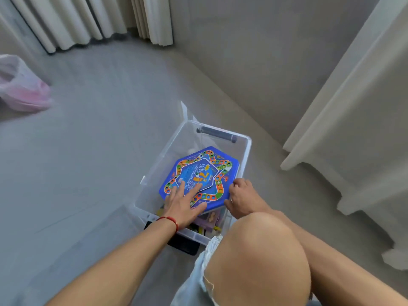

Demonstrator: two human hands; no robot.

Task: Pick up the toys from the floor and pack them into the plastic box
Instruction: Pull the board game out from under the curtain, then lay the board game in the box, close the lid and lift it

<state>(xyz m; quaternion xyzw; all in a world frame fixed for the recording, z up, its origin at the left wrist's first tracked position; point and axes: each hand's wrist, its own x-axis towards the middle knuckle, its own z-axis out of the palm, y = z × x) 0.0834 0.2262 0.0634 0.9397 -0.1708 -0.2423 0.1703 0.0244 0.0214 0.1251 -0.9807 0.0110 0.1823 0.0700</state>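
Note:
A clear plastic box (242, 146) with a dark handle stands on the grey floor in front of my knee. A blue hexagonal game board (212, 166) with a colourful star track lies tilted on top of the toys inside it. My left hand (183, 206) presses flat on the board's near part, fingers straight. My right hand (240, 197) holds the board's right near edge, fingers curled round it. Purple and yellow toys (209, 219) show under the board at the box's near end.
A pink and white plastic bag (22, 87) lies on the floor at the far left. Cream curtains (92, 18) hang along the back and at the right. A dark flat object (185, 244) lies under the box's near edge. My bare knee fills the lower right.

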